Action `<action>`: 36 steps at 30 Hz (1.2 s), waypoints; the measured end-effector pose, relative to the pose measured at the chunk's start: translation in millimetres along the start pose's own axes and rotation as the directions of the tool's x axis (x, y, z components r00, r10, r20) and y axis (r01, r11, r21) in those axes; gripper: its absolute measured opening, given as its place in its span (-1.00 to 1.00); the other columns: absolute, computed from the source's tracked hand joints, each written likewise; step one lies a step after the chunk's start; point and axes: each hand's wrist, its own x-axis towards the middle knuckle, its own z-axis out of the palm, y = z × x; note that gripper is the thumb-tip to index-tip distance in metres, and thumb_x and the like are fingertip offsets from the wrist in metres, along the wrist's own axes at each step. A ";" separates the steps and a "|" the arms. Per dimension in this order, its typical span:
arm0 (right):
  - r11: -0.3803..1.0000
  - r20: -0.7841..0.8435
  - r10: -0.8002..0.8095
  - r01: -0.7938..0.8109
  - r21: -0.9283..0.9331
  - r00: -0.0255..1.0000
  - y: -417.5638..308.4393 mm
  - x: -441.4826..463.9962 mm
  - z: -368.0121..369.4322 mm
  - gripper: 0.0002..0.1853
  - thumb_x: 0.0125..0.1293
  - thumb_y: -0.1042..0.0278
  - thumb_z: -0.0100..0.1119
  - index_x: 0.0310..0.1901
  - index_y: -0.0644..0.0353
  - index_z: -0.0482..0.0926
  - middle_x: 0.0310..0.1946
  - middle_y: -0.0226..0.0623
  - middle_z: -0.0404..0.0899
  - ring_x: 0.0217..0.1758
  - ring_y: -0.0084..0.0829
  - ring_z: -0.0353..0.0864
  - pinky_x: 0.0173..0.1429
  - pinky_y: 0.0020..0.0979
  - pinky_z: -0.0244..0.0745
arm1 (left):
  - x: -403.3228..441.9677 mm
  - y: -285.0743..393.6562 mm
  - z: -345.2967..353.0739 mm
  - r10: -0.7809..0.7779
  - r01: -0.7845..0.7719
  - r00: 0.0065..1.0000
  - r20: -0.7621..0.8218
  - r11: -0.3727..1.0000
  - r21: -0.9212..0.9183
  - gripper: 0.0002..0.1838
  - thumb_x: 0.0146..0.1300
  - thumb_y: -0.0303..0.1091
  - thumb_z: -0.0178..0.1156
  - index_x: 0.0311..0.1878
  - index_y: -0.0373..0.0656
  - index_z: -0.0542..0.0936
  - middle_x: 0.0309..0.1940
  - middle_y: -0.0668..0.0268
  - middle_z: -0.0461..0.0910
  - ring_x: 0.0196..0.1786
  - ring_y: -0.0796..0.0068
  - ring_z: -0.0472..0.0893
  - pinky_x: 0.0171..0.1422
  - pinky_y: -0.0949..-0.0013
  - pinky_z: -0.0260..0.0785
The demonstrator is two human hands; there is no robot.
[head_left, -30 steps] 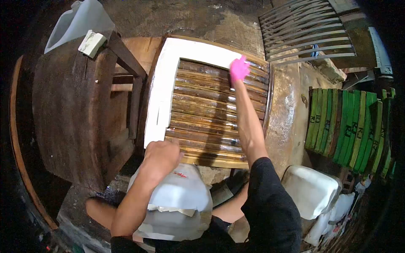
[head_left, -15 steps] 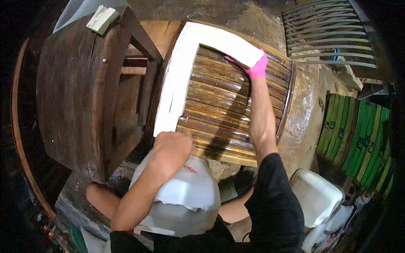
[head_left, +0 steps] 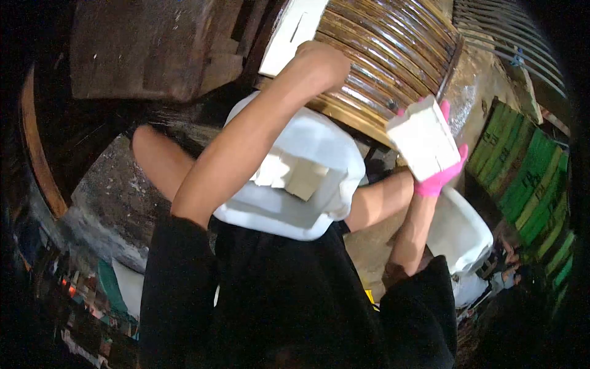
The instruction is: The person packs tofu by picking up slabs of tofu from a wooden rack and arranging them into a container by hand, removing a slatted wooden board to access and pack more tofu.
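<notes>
My right hand [head_left: 441,175], in a pink glove, holds a stack of white slabs [head_left: 424,138] above the right side, its fingers around the stack's edges. My bare left hand [head_left: 324,64] is closed over the near left corner of a wet, dark slatted rack [head_left: 381,55]; what its fingers hold, if anything, is hidden. Beside that hand a white strip [head_left: 294,37] lies along the rack's left edge. Below the rack, between my legs, stands a white plastic container [head_left: 276,221] with white pieces [head_left: 295,175] inside.
A dark wooden block [head_left: 138,49] stands at the upper left. On the right are a white container [head_left: 461,230], green slatted crates [head_left: 528,178] and a grey metal grille [head_left: 510,31]. A curved wooden rim [head_left: 38,147] shows at far left.
My right hand has come back from the rack's far side, now with the stack of white slabs. The view has tilted down, showing the container's inside. My left hand remains at the rack's near corner.
</notes>
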 end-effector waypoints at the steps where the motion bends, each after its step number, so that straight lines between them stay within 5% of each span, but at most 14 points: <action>1: 0.998 -0.076 0.009 -0.013 -0.056 0.997 1.8 -23.5 10.4 -0.01 0.18 -0.32 0.04 0.55 0.07 0.05 0.54 0.08 -0.02 0.57 0.19 -0.04 0.57 0.29 -0.19 | -1.8 3.1 -1.9 0.011 -0.011 1.000 0.016 1.000 0.001 -0.67 0.25 -0.15 0.23 -0.15 -0.24 0.71 -0.17 0.08 0.71 -0.06 0.07 0.69 0.06 0.05 0.52; 3: 0.992 -0.222 0.058 -0.081 -0.099 0.973 6.6 -63.8 25.6 0.02 0.16 -0.35 0.05 0.52 0.21 0.10 0.51 0.13 0.04 0.53 0.09 0.10 0.56 0.12 -0.01 | -5.9 4.9 -0.2 0.079 -0.079 0.997 0.013 0.997 0.014 -0.66 0.26 -0.13 0.24 -0.13 -0.23 0.72 -0.16 0.08 0.72 -0.06 0.08 0.69 0.05 0.05 0.53; 5: 0.925 -0.167 0.236 -0.274 -0.262 0.957 21.8 -76.7 47.0 -0.15 0.21 -0.20 0.05 0.41 0.25 0.23 0.33 0.03 0.21 0.39 -0.05 0.23 0.49 -0.02 0.08 | 4.4 3.1 5.0 0.099 -0.099 0.995 0.012 0.993 0.063 -0.63 0.26 -0.08 0.25 -0.09 -0.21 0.72 -0.13 0.07 0.71 -0.04 0.09 0.69 0.05 0.07 0.53; 10: 0.466 -0.242 0.660 -0.641 -0.610 0.711 106.8 -57.9 95.3 -0.54 0.34 0.19 0.06 0.12 0.36 0.58 -0.11 -0.23 0.65 0.02 -0.39 0.56 0.32 -0.38 0.31 | 26.9 0.4 26.9 0.128 -0.128 0.992 0.008 0.992 -0.008 -0.66 0.16 -0.17 0.24 -0.12 -0.20 0.74 -0.14 0.07 0.72 -0.10 0.08 0.71 -0.01 0.07 0.56; 12: 0.085 -0.134 0.674 -0.256 -0.963 0.726 152.6 -36.4 75.4 -0.60 0.36 0.22 0.04 0.05 0.35 0.61 0.16 -0.14 0.59 0.22 -0.36 0.53 0.37 -0.29 0.31 | 28.4 1.1 28.9 0.134 -0.132 0.991 0.015 0.986 -0.098 -0.68 0.14 -0.19 0.23 -0.13 -0.18 0.74 -0.16 0.07 0.72 -0.13 0.09 0.71 -0.03 0.06 0.56; 13: -0.094 -0.133 0.664 -0.094 -0.991 0.736 171.4 -25.1 63.4 -0.61 0.35 0.22 0.05 0.04 0.34 0.61 0.14 -0.13 0.60 0.21 -0.34 0.54 0.35 -0.28 0.32 | 22.9 1.5 24.8 0.141 -0.140 0.990 0.008 0.985 -0.098 -0.68 0.14 -0.19 0.23 -0.14 -0.17 0.75 -0.18 0.07 0.72 -0.14 0.10 0.71 -0.04 0.06 0.56; 18: -0.602 -0.357 0.389 -0.059 -0.796 0.850 209.7 7.0 -7.7 -0.65 0.31 0.23 0.06 -0.03 0.32 0.64 0.05 -0.10 0.62 0.13 -0.27 0.57 0.27 -0.24 0.37 | -13.6 0.8 11.1 0.122 -0.120 0.992 0.012 0.986 -0.114 -0.71 0.10 -0.19 0.24 -0.19 -0.14 0.76 -0.25 0.09 0.73 -0.22 0.16 0.72 -0.08 0.10 0.57; 22: -0.718 -0.407 0.238 -0.123 -0.686 0.882 212.3 16.5 -34.9 -0.68 0.28 0.24 0.08 -0.09 0.29 0.66 -0.02 -0.08 0.63 0.06 -0.21 0.60 0.21 -0.21 0.42 | 8.7 5.9 12.7 0.085 -0.080 0.985 0.149 0.996 -0.040 -0.66 0.18 -0.04 0.28 -0.02 0.08 0.72 -0.03 0.30 0.72 0.00 0.33 0.70 0.18 0.12 0.48; 26: -0.771 -0.417 0.172 -0.141 -0.620 0.892 216.7 9.3 -48.7 -0.70 0.25 0.25 0.09 -0.15 0.27 0.68 -0.09 -0.05 0.65 0.00 -0.15 0.62 0.14 -0.18 0.46 | 6.4 2.6 17.1 0.137 -0.139 0.990 -0.022 0.983 -0.122 -0.75 0.04 -0.23 0.30 -0.22 -0.08 0.76 -0.22 0.15 0.73 -0.16 0.21 0.72 -0.04 0.10 0.54; 33: -0.834 -0.406 0.135 -0.117 -0.539 0.904 218.9 -7.1 -54.8 -0.74 0.20 0.27 0.11 -0.25 0.23 0.72 -0.21 -0.01 0.68 -0.11 -0.05 0.67 0.03 -0.13 0.54 | 15.9 0.6 23.0 0.179 -0.187 0.982 -0.057 0.968 -0.170 -0.70 0.07 -0.15 0.31 -0.15 -0.05 0.76 -0.15 0.20 0.74 -0.11 0.24 0.71 0.01 0.09 0.54; 36: -0.863 -0.401 0.166 -0.064 -0.501 0.901 219.6 -15.2 -48.7 -0.75 0.18 0.28 0.12 -0.29 0.22 0.73 -0.26 0.01 0.69 -0.16 0.00 0.69 -0.02 -0.10 0.57 | 14.3 6.1 18.6 0.122 -0.110 0.989 0.079 0.984 -0.141 -0.69 0.11 -0.12 0.33 -0.07 0.07 0.74 -0.08 0.26 0.74 -0.04 0.31 0.71 0.19 0.19 0.48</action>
